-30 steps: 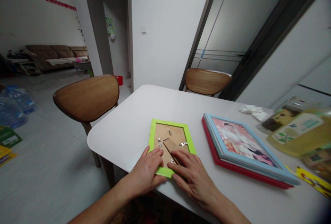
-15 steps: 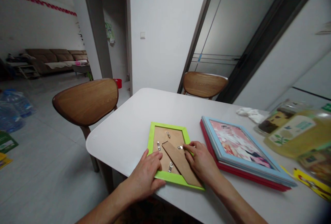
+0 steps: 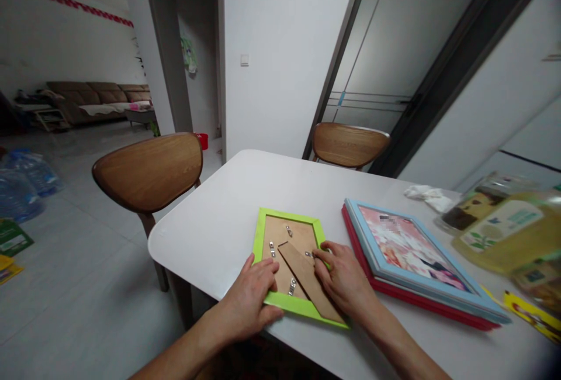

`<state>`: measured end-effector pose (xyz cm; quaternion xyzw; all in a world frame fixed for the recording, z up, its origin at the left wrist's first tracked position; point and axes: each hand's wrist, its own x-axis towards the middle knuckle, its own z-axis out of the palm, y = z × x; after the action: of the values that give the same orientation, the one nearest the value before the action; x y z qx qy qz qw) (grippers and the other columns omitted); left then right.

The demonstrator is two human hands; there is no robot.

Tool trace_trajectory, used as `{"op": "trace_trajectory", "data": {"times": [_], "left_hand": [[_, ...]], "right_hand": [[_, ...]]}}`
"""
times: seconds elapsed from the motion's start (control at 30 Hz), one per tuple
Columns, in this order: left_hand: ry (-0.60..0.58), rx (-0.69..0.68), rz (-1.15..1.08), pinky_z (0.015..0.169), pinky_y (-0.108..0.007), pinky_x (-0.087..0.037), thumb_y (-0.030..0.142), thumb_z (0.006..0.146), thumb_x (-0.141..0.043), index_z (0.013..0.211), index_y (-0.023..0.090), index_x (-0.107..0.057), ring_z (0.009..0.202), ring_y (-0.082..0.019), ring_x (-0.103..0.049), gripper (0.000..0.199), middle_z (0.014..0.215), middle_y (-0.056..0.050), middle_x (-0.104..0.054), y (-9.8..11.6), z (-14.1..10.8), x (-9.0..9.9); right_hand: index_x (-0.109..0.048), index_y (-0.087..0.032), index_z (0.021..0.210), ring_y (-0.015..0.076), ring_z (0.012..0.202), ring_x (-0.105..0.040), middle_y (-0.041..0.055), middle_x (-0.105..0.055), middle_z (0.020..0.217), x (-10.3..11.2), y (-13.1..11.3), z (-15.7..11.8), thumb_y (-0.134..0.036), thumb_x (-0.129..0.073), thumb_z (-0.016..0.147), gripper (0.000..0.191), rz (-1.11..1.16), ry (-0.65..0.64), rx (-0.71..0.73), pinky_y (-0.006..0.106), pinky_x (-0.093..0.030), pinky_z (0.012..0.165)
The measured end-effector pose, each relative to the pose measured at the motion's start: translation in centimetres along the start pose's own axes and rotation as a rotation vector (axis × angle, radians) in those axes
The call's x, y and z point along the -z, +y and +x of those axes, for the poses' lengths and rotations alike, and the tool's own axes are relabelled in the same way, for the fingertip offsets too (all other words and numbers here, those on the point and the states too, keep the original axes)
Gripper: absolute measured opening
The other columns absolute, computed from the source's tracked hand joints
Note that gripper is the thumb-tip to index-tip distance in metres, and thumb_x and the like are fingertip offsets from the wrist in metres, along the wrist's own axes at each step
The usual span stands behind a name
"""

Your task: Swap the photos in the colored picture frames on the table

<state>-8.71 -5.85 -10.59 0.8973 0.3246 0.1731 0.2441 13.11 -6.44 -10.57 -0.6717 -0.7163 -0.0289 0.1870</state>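
A lime-green picture frame (image 3: 288, 305) lies face down on the white table, its brown backing board (image 3: 277, 230) showing. Several small metal clips (image 3: 292, 286) sit on the board, and a brown stand leg (image 3: 304, 275) runs diagonally across it. My left hand (image 3: 249, 292) holds the frame's lower left corner, fingers over the side and thumb by the near edge. With bent fingers, my right hand (image 3: 344, 275) works at the right-hand metal clip (image 3: 309, 254), the hand's lower part beside the stand leg. Fingertips partly cover that clip.
Right of the frame, a light-blue picture frame (image 3: 383, 260) lies on red ones (image 3: 385, 291). Beyond are a crumpled white tissue (image 3: 429, 196), a bottle of yellow liquid (image 3: 495, 234) and a clear jar (image 3: 473, 207). Wooden chairs (image 3: 151, 172) stand at the table (image 3: 210, 216).
The view has shifted slightly. My right fingers have moved a little at the right-hand clip, the index finger now lying nearer the frame's green edge. My left hand keeps its place on the corner.
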Motion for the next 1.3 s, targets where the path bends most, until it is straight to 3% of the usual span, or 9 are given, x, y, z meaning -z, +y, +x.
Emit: {"op": "trace_trajectory", "data": {"times": [0.1, 0.3, 0.7, 0.83, 0.9, 1.0, 1.1, 1.2, 1.3], "left_hand": [[0.011, -0.007, -0.018, 0.103, -0.039, -0.008, 0.026, 0.065, -0.063, 0.086, 0.018, -0.048, 0.120, -0.018, -0.030, 0.027, 0.125, -0.009, -0.042, -0.1, -0.1, -0.1], [0.024, -0.006, -0.057, 0.103, -0.040, -0.009, 0.023, 0.066, -0.061, 0.088, 0.019, -0.049, 0.118, -0.018, -0.032, 0.026, 0.120, -0.008, -0.046, 0.3, 0.0, 0.3], [0.026, -0.022, -0.081, 0.102, -0.040, -0.009, 0.022, 0.064, -0.062, 0.087, 0.019, -0.047, 0.113, -0.018, -0.037, 0.027, 0.115, -0.006, -0.048, 0.0, 0.1, 0.1], [0.018, -0.017, -0.070, 0.102, -0.041, -0.009, 0.022, 0.065, -0.062, 0.085, 0.020, -0.047, 0.115, -0.018, -0.035, 0.025, 0.116, -0.006, -0.048, 0.0, 0.1, 0.1], [0.014, -0.019, -0.064, 0.103, -0.041, -0.008, 0.023, 0.066, -0.062, 0.086, 0.020, -0.047, 0.116, -0.018, -0.034, 0.026, 0.118, -0.006, -0.047, -0.1, 0.0, 0.0], [0.016, -0.030, -0.070, 0.103, -0.040, -0.007, 0.025, 0.067, -0.062, 0.088, 0.018, -0.047, 0.117, -0.019, -0.034, 0.026, 0.119, -0.007, -0.047, -0.2, -0.1, 0.0], [0.014, -0.027, -0.070, 0.103, -0.041, -0.008, 0.026, 0.067, -0.062, 0.087, 0.019, -0.048, 0.117, -0.019, -0.034, 0.025, 0.120, -0.007, -0.047, -0.2, -0.2, 0.1], [0.006, -0.018, -0.060, 0.103, -0.041, -0.007, 0.026, 0.067, -0.062, 0.086, 0.019, -0.048, 0.117, -0.019, -0.034, 0.025, 0.120, -0.007, -0.047, -0.1, -0.2, 0.2], [0.009, -0.024, -0.057, 0.103, -0.042, -0.006, 0.026, 0.066, -0.062, 0.086, 0.019, -0.048, 0.117, -0.019, -0.034, 0.025, 0.120, -0.007, -0.046, -0.1, -0.1, 0.2]], "right_hand": [[-0.061, -0.017, 0.097, 0.0198, 0.092, -0.047, 0.0096, -0.056, 0.098, 0.0, -2.0, 0.7, -0.026, -0.037, 0.080, 0.030, 0.037, 0.004, 0.076, 0.032, -0.036, 0.080], [-0.064, -0.022, 0.088, 0.0164, 0.082, -0.046, 0.0059, -0.058, 0.086, -1.0, -5.3, 2.8, -0.020, -0.037, 0.080, 0.028, 0.068, -0.118, 0.198, 0.028, -0.035, 0.074], [-0.056, -0.026, 0.100, 0.0193, 0.091, -0.040, 0.0059, -0.054, 0.094, -1.4, -5.2, 2.7, -0.030, -0.037, 0.082, 0.026, -0.028, -0.221, 0.349, 0.031, -0.032, 0.077], [-0.058, -0.025, 0.095, 0.0184, 0.090, -0.043, 0.0057, -0.056, 0.093, -1.1, -5.4, 2.6, -0.030, -0.038, 0.082, 0.024, 0.018, -0.220, 0.365, 0.031, -0.032, 0.079], [-0.058, -0.025, 0.095, 0.0172, 0.089, -0.045, 0.0051, -0.057, 0.094, -1.1, -5.1, 2.7, -0.028, -0.038, 0.082, 0.025, 0.076, -0.186, 0.343, 0.030, -0.034, 0.079], [-0.056, -0.019, 0.102, 0.0157, 0.090, -0.049, 0.0069, -0.059, 0.098, -1.4, -3.8, 3.8, -0.023, -0.037, 0.081, 0.029, 0.149, -0.078, 0.173, 0.027, -0.036, 0.079], [-0.062, -0.016, 0.091, 0.0151, 0.079, -0.055, 0.0074, -0.063, 0.089, -1.8, -2.1, 5.5, -0.021, -0.039, 0.078, 0.027, 0.136, -0.048, 0.023, 0.025, -0.038, 0.071], [-0.066, -0.018, 0.080, 0.0154, 0.072, -0.057, 0.0065, -0.065, 0.080, -2.2, -1.2, 6.8, -0.021, -0.041, 0.075, 0.025, 0.120, -0.078, 0.023, 0.024, -0.039, 0.065], [-0.066, -0.018, 0.083, 0.0158, 0.075, -0.057, 0.0070, -0.066, 0.083, -2.2, -1.1, 7.4, -0.020, -0.041, 0.075, 0.026, 0.123, -0.093, 0.045, 0.024, -0.039, 0.067]]}}
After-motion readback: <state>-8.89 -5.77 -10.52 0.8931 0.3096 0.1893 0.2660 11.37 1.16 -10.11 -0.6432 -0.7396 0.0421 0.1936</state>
